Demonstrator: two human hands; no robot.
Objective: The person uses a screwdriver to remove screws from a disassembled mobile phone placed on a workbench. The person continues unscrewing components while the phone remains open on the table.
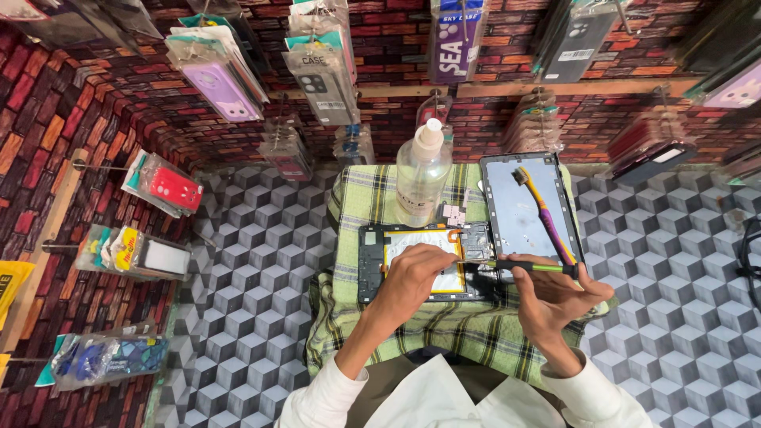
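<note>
— Where's the opened tablet (420, 261)?

— Flat on the checked cloth (444, 333), middle of the scene, back off and battery showing.

— And the hands?

— The left hand (412, 281) presses down on the battery, fingers curled, likely steadying it. The right hand (555, 297) pinches a green-shafted screwdriver (515, 266) held level, tip at the tablet's right edge.

— What else?

— The removed screen (527, 206) lies just right, a purple toothbrush (547, 214) resting on it. A clear bottle (422, 174) stands at the far side, within reach.

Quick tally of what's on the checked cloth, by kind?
Opened tablet body: 1
Detached screen panel: 1
Toothbrush: 1
Clear pump bottle: 1
Screwdriver, in right hand: 1
Total: 5
</note>
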